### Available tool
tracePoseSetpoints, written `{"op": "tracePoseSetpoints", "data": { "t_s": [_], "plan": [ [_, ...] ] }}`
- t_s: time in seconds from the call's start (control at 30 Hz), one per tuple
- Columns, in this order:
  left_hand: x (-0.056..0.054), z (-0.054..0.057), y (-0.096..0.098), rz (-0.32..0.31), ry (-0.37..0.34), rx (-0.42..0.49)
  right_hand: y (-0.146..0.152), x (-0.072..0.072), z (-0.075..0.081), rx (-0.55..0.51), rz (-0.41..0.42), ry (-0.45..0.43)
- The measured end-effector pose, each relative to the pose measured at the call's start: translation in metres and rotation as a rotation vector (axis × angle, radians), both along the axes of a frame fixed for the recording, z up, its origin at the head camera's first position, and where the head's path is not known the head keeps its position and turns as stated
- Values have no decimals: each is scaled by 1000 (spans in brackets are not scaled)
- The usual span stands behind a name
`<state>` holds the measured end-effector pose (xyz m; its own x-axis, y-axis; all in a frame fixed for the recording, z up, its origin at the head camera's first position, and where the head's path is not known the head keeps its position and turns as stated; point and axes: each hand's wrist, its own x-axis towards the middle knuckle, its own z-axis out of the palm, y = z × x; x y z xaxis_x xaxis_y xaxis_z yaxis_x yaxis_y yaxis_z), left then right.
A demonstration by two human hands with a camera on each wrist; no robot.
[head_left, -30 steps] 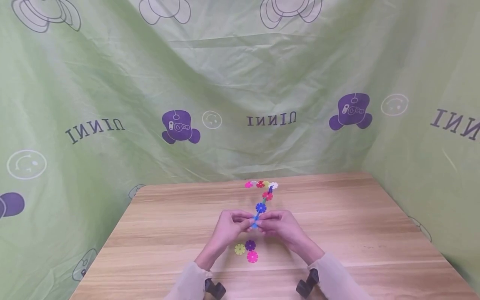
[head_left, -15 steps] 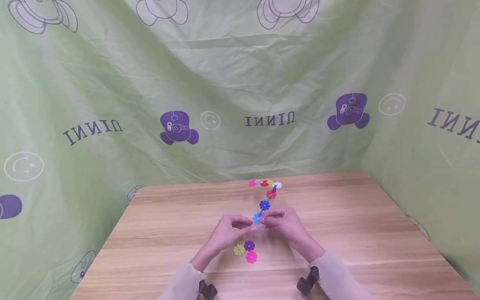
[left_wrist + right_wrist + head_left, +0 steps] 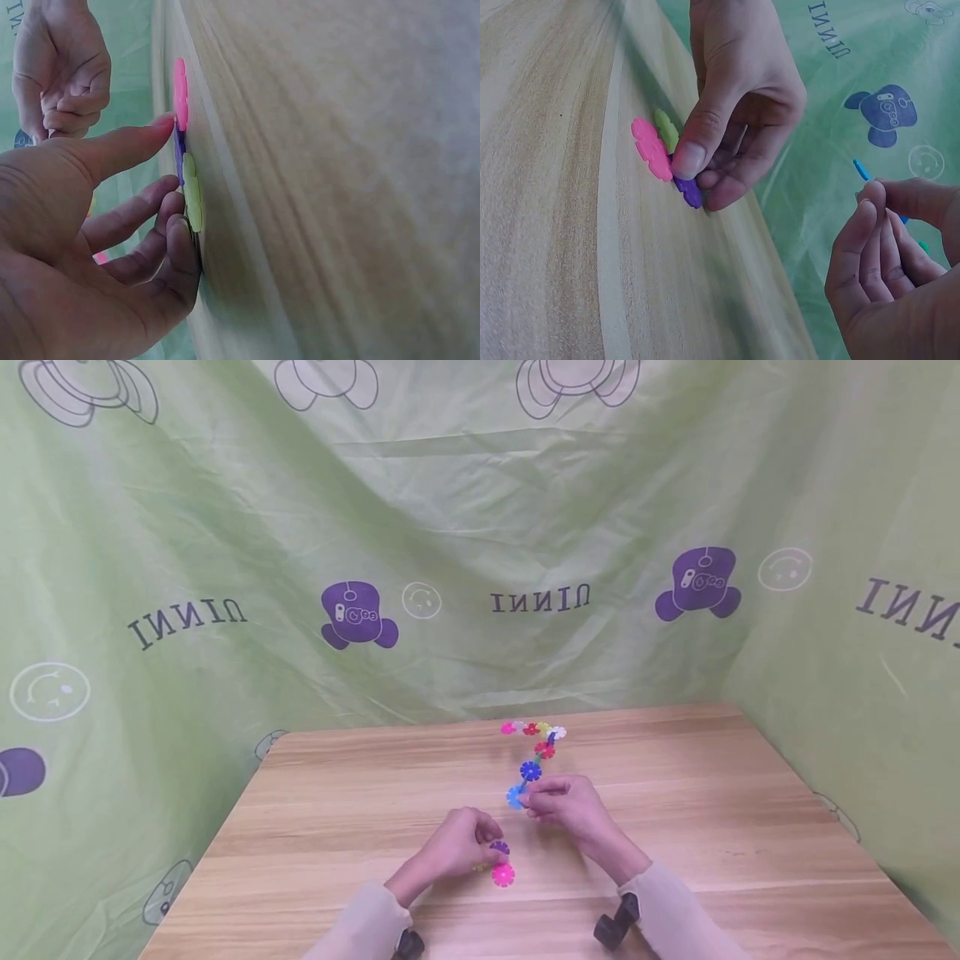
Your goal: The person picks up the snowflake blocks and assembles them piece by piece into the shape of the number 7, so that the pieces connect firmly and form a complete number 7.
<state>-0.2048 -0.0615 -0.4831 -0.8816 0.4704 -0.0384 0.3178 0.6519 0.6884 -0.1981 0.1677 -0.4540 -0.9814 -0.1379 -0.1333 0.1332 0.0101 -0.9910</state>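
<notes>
My right hand (image 3: 576,814) pinches the light blue snowflake disc (image 3: 515,797) at the near end of a chain of linked snowflake discs. Farther up that chain are a dark blue disc (image 3: 531,771) and a red disc (image 3: 544,750). My left hand (image 3: 461,843) is over three loose discs on the table, thumb and fingers apart. Its thumb touches or nearly touches the purple disc (image 3: 687,192), beside the pink disc (image 3: 503,875). The yellow disc (image 3: 193,193) lies close to the left fingers and is mostly covered in the head view.
The wooden table (image 3: 712,827) reaches back to a green printed cloth (image 3: 465,527), which hangs behind it and along both sides. The chain's far end bends left, to a pink disc (image 3: 508,728) near the table's back edge.
My left hand has let go of the chain's light blue disc and moved down and nearer, to the loose discs. My right hand keeps holding the chain, which shifted slightly right.
</notes>
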Motion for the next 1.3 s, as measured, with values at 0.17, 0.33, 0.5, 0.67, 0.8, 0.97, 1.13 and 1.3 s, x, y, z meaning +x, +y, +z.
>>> {"op": "tracePoseSetpoints", "data": {
  "t_s": [0.17,0.33,0.5,0.67,0.8,0.97,1.13,1.3],
  "plan": [
    [1,1,1,14,-1,-2,0,0,0,9,1,-5],
    [1,4,1,30,-17,-5,1,0,-1,6,-1,0],
    [0,6,1,36,-50,13,1,-1,-1,-3,-9,-5],
    [1,6,2,48,-72,30,1,-1,-2,-1,-11,-8],
    [3,6,3,66,-98,90,1,-2,-3,4,-20,-13],
    [3,9,4,125,-84,199,1,-2,-3,9,-27,-11],
    [3,15,5,173,-43,301,1,-2,-3,14,-44,-17],
    [4,22,7,224,-32,379,0,-2,-2,33,-57,-19]
  ]
}}
